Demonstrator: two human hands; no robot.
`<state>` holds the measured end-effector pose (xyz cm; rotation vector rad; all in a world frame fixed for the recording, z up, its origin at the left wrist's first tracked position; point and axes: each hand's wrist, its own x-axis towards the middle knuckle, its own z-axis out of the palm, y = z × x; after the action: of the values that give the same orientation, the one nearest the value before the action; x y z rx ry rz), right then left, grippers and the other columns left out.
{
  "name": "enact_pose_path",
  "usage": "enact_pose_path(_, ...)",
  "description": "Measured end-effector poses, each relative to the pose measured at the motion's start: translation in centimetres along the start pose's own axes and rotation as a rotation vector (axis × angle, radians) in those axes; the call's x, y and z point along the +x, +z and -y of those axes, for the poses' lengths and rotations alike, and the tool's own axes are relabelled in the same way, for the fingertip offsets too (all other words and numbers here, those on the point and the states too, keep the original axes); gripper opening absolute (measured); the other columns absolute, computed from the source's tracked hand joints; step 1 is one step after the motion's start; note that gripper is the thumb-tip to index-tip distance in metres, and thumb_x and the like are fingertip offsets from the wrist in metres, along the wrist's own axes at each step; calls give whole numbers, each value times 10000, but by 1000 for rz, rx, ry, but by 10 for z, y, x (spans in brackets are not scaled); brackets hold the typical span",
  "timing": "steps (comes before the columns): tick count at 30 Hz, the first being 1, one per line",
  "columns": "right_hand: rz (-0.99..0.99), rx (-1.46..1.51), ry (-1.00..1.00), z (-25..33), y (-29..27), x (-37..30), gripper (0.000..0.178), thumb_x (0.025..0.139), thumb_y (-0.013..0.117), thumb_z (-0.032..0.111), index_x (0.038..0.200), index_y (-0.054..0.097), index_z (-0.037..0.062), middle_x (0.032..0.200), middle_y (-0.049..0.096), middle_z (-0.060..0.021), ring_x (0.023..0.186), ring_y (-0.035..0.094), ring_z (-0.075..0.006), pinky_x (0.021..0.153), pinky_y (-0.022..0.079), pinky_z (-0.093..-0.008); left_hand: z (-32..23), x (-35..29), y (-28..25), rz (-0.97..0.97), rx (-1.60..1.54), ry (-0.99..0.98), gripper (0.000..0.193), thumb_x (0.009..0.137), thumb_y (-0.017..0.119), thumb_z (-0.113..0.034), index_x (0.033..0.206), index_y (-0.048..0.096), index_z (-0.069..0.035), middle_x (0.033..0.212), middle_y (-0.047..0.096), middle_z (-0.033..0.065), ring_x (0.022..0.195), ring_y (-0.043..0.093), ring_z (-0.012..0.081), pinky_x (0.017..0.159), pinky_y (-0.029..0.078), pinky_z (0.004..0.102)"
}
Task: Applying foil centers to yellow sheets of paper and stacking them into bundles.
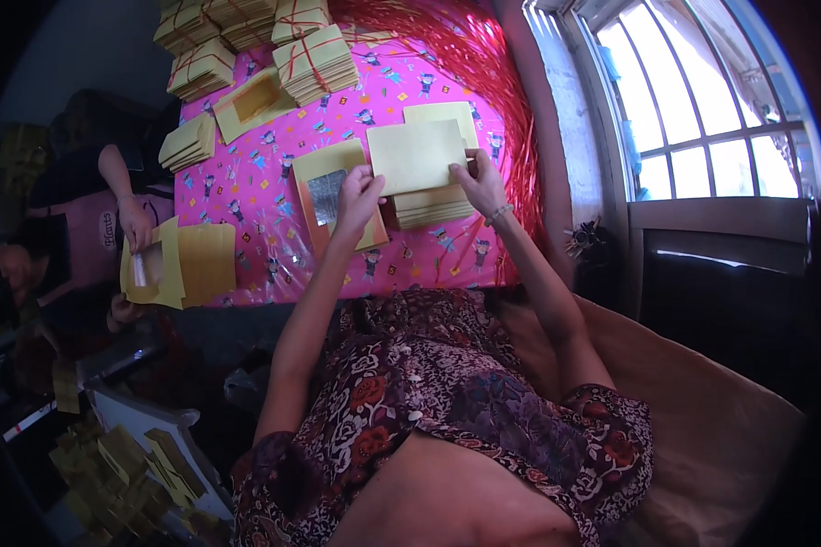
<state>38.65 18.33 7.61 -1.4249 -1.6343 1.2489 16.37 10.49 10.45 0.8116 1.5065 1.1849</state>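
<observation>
Between my two hands I hold a pale yellow paper sheet, or a thin batch of sheets; I cannot tell which. My left hand pinches its lower left corner, thumb on top. At its right edge, my right hand grips with thumb and fingers. Directly beneath lies a stack of yellow paper, partly covered. Another yellow piece shows just behind the held one. To the left, near my left hand, rests a yellow sheet with an orange and silver foil patch.
A pink patterned cloth covers the table. Paper bundles tied with red strips stand at the back. Long shiny red strips run down the right edge. At left, a co-worker's hand holds yellow sheets. A barred window is right.
</observation>
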Motion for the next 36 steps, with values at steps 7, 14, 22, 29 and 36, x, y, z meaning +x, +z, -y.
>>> enact_pose_path(7, -44, -205, 82, -31, -5, -17, 408, 772, 650, 265, 1037, 518, -15, 794, 653, -155, 699, 646, -259, 642, 503, -379, 70, 9, 12, -36, 266, -15, 226, 804, 618, -149, 960, 582, 10, 815, 673, 108, 695, 636, 154, 607, 508, 294)
enact_pose_path(14, -26, -267, 107, -43, 2, -29, 371, 774, 644, 241, 1012, 508, -9, 832, 641, -207, 737, 634, -344, 659, 489, -428, 95, 5, 14, -53, 430, -62, 290, 743, 660, -220, 925, 592, -3, 809, 669, 129, 731, 655, 229, 675, 510, 343)
enact_pose_path(22, -62, -411, 93, -61, 15, -40, 437, 768, 655, 235, 1068, 499, -43, 998, 557, -240, 903, 571, -377, 769, 474, -424, 90, -9, 25, -134, 688, 80, 299, 717, 687, -197, 905, 545, -13, 742, 630, 106, 688, 630, 250, 653, 500, 374)
enact_pose_path(29, 225, -49, 237, -94, 12, -29, 451, 864, 550, 268, 1120, 436, -85, 945, 554, -168, 831, 573, -201, 710, 476, -326, 77, -7, 30, -84, 865, -49, 435, 738, 684, -176, 1024, 397, -19, 944, 582, 242, 867, 585, 435, 764, 466, 502)
enact_pose_path(36, 222, 123, 282, -92, 12, -31, 493, 880, 563, 264, 1193, 417, -88, 1029, 585, -192, 911, 584, -219, 790, 478, -325, 75, -14, 31, -105, 879, -30, 392, 792, 611, -197, 1052, 381, -14, 950, 586, 277, 877, 589, 439, 772, 466, 510)
